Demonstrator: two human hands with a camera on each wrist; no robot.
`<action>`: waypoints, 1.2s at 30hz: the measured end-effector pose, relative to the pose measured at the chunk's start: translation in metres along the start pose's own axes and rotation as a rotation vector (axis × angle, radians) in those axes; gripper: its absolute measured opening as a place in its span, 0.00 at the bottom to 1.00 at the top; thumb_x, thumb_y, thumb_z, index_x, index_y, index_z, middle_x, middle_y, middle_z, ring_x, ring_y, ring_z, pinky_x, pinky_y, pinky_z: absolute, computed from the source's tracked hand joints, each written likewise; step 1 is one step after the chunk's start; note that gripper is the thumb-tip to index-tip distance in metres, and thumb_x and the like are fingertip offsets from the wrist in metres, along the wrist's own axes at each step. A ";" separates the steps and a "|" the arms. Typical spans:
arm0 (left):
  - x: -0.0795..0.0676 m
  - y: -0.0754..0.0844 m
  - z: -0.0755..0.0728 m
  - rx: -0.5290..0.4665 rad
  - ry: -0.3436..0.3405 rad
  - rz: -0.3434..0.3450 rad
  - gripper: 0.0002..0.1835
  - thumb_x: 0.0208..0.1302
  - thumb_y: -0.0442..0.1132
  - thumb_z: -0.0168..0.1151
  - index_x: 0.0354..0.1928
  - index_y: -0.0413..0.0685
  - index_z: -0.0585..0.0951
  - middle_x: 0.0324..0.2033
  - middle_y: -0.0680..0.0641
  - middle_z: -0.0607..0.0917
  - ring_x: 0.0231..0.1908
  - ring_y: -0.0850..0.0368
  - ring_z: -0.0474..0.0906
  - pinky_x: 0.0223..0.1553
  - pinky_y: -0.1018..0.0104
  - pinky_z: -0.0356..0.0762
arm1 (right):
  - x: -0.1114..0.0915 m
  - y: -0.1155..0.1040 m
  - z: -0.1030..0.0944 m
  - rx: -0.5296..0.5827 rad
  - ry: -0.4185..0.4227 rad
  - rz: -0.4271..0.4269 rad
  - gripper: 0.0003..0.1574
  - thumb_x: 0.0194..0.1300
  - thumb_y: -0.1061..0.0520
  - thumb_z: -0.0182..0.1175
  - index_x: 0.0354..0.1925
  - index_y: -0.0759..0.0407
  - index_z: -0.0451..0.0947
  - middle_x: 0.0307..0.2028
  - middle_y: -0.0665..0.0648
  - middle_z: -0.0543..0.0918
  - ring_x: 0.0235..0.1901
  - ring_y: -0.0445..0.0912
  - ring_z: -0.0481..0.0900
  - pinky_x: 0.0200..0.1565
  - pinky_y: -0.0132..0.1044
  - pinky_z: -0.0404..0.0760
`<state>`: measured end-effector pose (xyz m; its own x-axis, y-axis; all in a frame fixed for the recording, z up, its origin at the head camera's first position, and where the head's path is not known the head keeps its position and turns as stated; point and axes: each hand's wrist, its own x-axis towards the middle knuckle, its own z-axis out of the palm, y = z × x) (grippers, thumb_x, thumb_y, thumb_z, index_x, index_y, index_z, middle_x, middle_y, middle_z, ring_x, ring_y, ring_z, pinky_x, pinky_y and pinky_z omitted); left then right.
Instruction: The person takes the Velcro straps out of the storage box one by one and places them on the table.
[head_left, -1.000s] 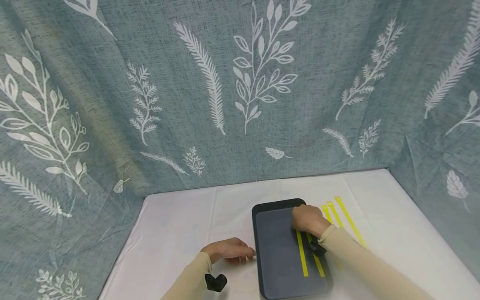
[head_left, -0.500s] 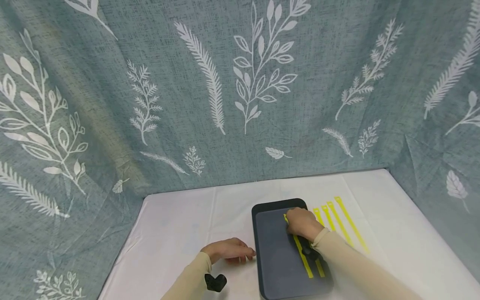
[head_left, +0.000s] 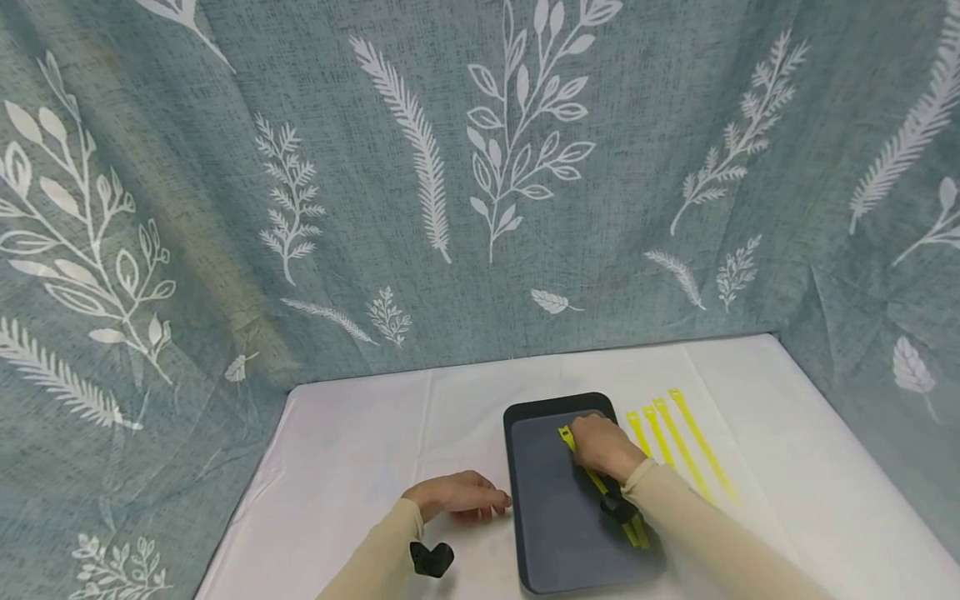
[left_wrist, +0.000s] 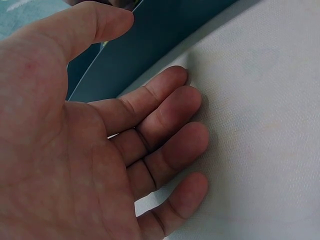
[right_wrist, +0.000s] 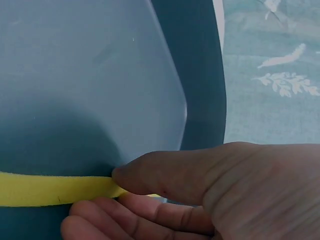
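My right hand [head_left: 602, 446] is inside the dark grey tray [head_left: 555, 546], near its upper right part. Thumb and fingers pinch a yellow cable strap [right_wrist: 55, 190], as the right wrist view shows. Its slotted head [head_left: 566, 433] sticks out to the left of the hand, and its tail slants down to the right. The tail end lies close beside another yellow strap [head_left: 642, 533] in the tray, mostly hidden by the hand and wrist camera. Just left of the tray, my left hand [head_left: 459, 495] rests on the white cloth with loosely bent fingers, fingertips at the tray wall [left_wrist: 165, 45], holding nothing.
Several more yellow straps [head_left: 693, 433] lie side by side on the white-covered table [head_left: 360, 467], right of the tray. My right sleeve [head_left: 705, 517] hides their lower ends. A leaf-patterned blue-green curtain [head_left: 465, 325] hangs behind and along both sides.
My right hand has shifted slightly left in the tray. The pinched strap's head has moved left and its tail end right, towards the other strap. The left hand stays put.
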<state>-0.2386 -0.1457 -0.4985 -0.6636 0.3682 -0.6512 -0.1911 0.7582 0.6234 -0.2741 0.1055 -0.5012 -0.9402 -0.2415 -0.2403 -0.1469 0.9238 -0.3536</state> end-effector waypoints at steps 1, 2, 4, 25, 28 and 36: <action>0.000 0.000 0.000 -0.004 0.000 0.000 0.18 0.62 0.55 0.60 0.37 0.47 0.85 0.24 0.54 0.76 0.24 0.60 0.65 0.29 0.68 0.63 | 0.000 0.001 -0.001 0.014 -0.006 0.002 0.12 0.63 0.66 0.61 0.22 0.62 0.78 0.16 0.57 0.77 0.12 0.45 0.75 0.16 0.32 0.71; 0.001 0.000 -0.001 -0.003 -0.001 0.000 0.18 0.62 0.55 0.60 0.37 0.47 0.85 0.24 0.54 0.76 0.24 0.60 0.66 0.29 0.68 0.63 | 0.000 0.001 -0.002 0.027 -0.013 0.005 0.14 0.63 0.66 0.62 0.20 0.61 0.77 0.14 0.56 0.77 0.12 0.44 0.75 0.15 0.31 0.71; 0.001 0.001 -0.001 0.000 -0.004 0.005 0.18 0.62 0.55 0.60 0.37 0.47 0.85 0.24 0.55 0.76 0.25 0.60 0.66 0.29 0.68 0.63 | 0.001 0.002 -0.005 0.063 -0.031 0.022 0.19 0.63 0.65 0.63 0.16 0.60 0.75 0.11 0.55 0.77 0.11 0.44 0.77 0.15 0.31 0.71; 0.000 0.002 -0.002 -0.005 -0.004 0.015 0.18 0.61 0.54 0.60 0.38 0.47 0.86 0.26 0.55 0.77 0.25 0.61 0.66 0.29 0.69 0.64 | 0.000 0.019 -0.008 0.385 -0.101 0.043 0.24 0.66 0.62 0.59 0.13 0.54 0.69 0.12 0.52 0.71 0.12 0.42 0.74 0.22 0.36 0.81; 0.000 0.002 -0.002 -0.005 -0.006 0.016 0.18 0.61 0.54 0.60 0.38 0.47 0.86 0.26 0.55 0.77 0.25 0.61 0.66 0.29 0.69 0.64 | -0.001 0.020 -0.010 0.474 -0.112 0.040 0.19 0.64 0.63 0.57 0.17 0.58 0.73 0.15 0.52 0.72 0.15 0.42 0.73 0.24 0.35 0.80; 0.000 0.001 -0.001 -0.005 -0.010 0.023 0.19 0.63 0.54 0.59 0.39 0.46 0.86 0.26 0.55 0.78 0.25 0.61 0.67 0.28 0.69 0.64 | -0.001 0.025 -0.004 0.780 -0.020 0.052 0.06 0.64 0.62 0.59 0.35 0.64 0.82 0.31 0.57 0.85 0.29 0.44 0.83 0.35 0.39 0.84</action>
<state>-0.2396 -0.1457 -0.4968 -0.6608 0.3911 -0.6406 -0.1789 0.7468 0.6405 -0.2784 0.1301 -0.5061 -0.9330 -0.2158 -0.2879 0.1628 0.4604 -0.8727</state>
